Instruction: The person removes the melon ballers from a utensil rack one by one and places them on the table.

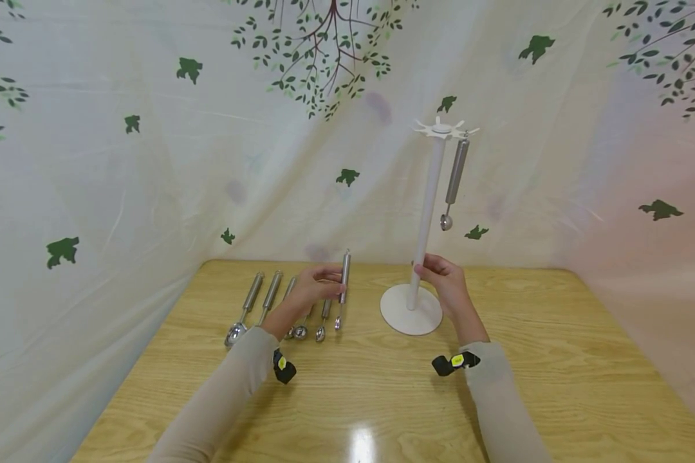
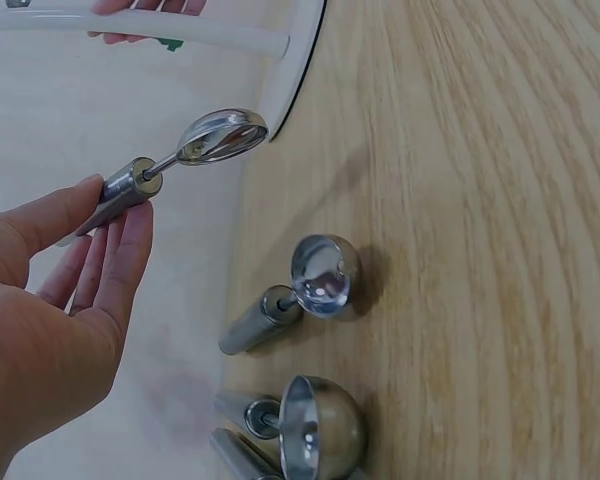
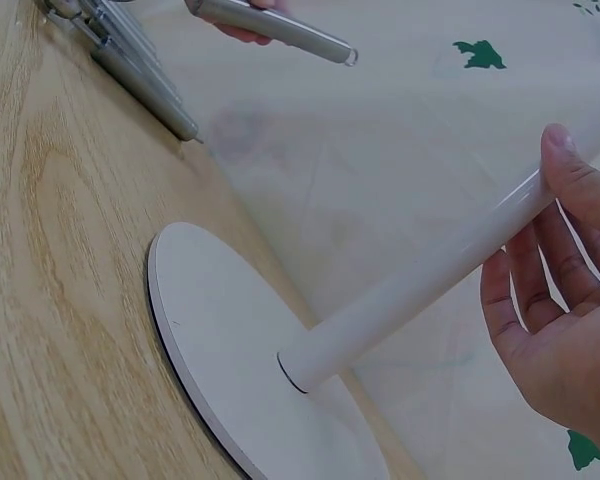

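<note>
My left hand [image 1: 313,287] pinches the steel handle of a melon baller [image 1: 345,273] between thumb and fingers. In the left wrist view the held melon baller's shiny oval bowl [image 2: 220,137] is above the table, pointing away from the palm. A white rack stand [image 1: 431,206] has a round base [image 1: 411,321] and several hooks around its top. My right hand [image 1: 448,286] grips the lower pole, thumb on one side and fingers behind. One melon baller [image 1: 456,173] hangs from a hook on the right side, bowl down.
Several steel scoops lie in a row at the left of the wooden table [image 1: 347,399], among them a larger scoop [image 1: 235,334] and a small one [image 1: 321,333]. My left forearm partly covers the row. A pale curtain [image 1: 150,193] with leaf prints hangs behind the table.
</note>
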A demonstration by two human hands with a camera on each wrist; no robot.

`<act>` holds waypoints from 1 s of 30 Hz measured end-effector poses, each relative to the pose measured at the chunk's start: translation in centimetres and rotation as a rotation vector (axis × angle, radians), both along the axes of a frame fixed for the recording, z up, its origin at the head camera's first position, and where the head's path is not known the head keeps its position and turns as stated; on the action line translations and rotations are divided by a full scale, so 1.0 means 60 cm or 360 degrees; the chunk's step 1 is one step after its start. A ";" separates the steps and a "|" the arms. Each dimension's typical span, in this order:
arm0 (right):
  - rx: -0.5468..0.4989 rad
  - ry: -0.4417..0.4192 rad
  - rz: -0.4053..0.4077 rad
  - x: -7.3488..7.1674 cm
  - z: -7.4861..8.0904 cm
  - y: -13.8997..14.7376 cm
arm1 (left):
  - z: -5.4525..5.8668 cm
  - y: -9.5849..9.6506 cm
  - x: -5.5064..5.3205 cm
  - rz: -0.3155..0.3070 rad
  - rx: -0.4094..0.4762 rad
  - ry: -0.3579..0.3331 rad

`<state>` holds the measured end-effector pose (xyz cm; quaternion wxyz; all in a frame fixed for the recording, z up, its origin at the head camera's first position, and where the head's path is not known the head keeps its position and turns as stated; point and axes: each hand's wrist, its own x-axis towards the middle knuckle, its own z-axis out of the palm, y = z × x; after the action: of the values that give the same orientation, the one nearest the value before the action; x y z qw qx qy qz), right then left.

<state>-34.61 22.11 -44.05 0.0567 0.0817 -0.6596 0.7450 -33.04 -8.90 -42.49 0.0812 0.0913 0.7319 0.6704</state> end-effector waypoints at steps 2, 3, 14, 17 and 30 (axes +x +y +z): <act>0.0003 -0.0007 0.0002 0.000 0.000 0.000 | -0.005 -0.001 -0.002 0.0019 -0.0001 -0.0004; 0.0001 -0.0010 0.0001 -0.001 0.001 0.000 | -0.007 -0.001 -0.003 0.0026 0.0000 -0.0002; 0.0010 -0.0003 -0.0014 -0.001 -0.002 0.000 | -0.037 -0.006 -0.014 0.0081 0.0021 -0.0053; 0.0017 0.0005 -0.0005 0.000 -0.002 0.000 | -0.040 -0.005 -0.015 0.0092 0.0031 -0.0054; 0.0032 -0.0007 0.0002 -0.002 -0.004 0.001 | -0.061 -0.004 -0.021 0.0132 -0.0035 0.0001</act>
<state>-34.71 22.19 -44.32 0.0538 0.0809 -0.6672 0.7385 -34.30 -9.11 -46.15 0.0540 0.0601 0.7423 0.6651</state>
